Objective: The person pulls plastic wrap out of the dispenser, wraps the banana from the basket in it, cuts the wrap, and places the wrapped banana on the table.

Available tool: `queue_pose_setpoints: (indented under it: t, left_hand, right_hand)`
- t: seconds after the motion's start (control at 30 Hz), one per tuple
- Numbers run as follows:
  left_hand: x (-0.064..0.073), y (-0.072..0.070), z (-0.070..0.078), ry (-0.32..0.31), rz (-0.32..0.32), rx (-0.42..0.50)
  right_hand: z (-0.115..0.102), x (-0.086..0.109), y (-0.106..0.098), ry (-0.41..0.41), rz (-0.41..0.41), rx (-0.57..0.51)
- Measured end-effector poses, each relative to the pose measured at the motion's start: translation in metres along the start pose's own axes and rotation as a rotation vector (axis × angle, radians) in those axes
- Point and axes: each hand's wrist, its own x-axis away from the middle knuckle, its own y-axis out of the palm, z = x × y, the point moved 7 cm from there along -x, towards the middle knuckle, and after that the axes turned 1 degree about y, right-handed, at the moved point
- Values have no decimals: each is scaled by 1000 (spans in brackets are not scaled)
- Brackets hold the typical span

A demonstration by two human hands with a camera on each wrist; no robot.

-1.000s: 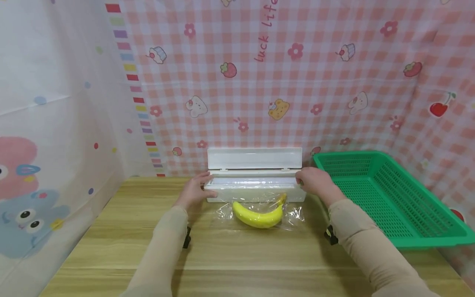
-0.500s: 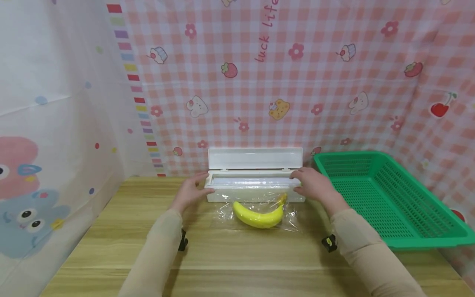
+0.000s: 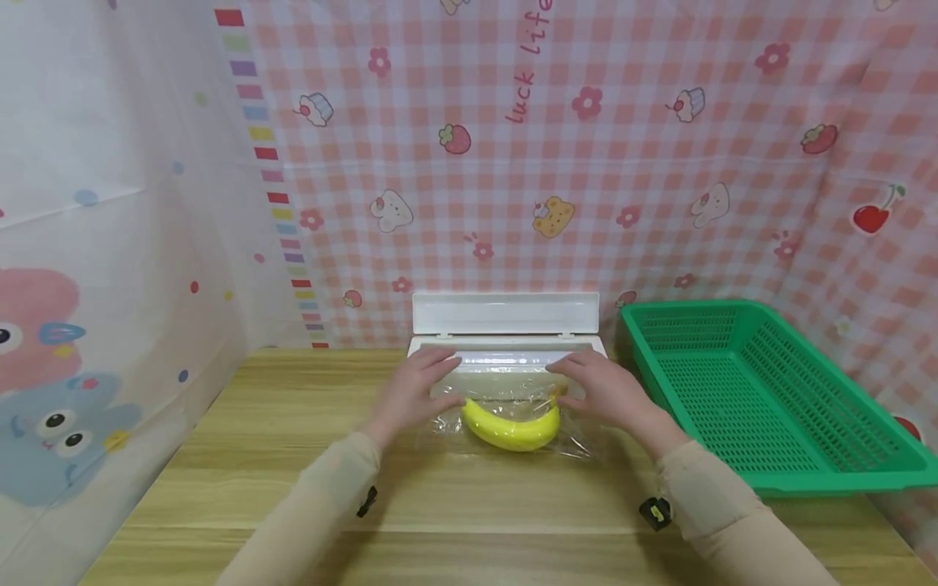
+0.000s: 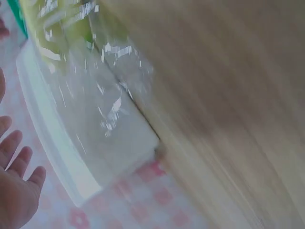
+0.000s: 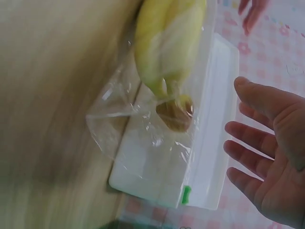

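Observation:
A yellow banana (image 3: pixel 510 431) lies on the wooden table under a sheet of clear cling film (image 3: pixel 579 446). Behind it stands a white cling film box (image 3: pixel 506 384) with its lid (image 3: pixel 506 313) raised, a film roll (image 3: pixel 506 358) inside. My left hand (image 3: pixel 416 389) hovers above the left end of the box and film, fingers spread. Over the right end, near the banana's stem, is my right hand (image 3: pixel 602 389), its fingers apart. Neither hand holds anything. In the right wrist view the film (image 5: pixel 112 114) drapes past the brown banana stem (image 5: pixel 176 114) against the box front.
To the right, a green plastic basket (image 3: pixel 813 482) with slotted walls stands on the table (image 3: pixel 469 529). A pink checked cloth (image 3: pixel 469 179) hangs close behind the box, and a white printed cloth (image 3: pixel 176 268) hangs at left.
Both hands have left the ends of the box and moved inward and nearer, over the banana and film. The right hand's fingers have spread. The box and banana stay in place.

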Motion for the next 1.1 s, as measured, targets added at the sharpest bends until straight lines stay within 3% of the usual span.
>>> queue_pose_setpoints:
  t: [0.1,0.27,0.53,0.77,1.1]
  left_hand:
    - [0,6,15,52,-19,-42]
    - [2,21,32,84,-97,-69]
    - [6,44,50,148,-192,-112]
    - [8,57,54,116,-264,-82]
    - [6,63,54,30,-286,-96]
  right_hand:
    - [-7,3,4,-24,-3,-8]
    - [-19,7,14,-79,-12,-15]
    - [-32,11,32,-108,-89,-39]
    - [-37,12,40,-148,-104,-37]
    - [-38,13,44,-150,-105,-37]
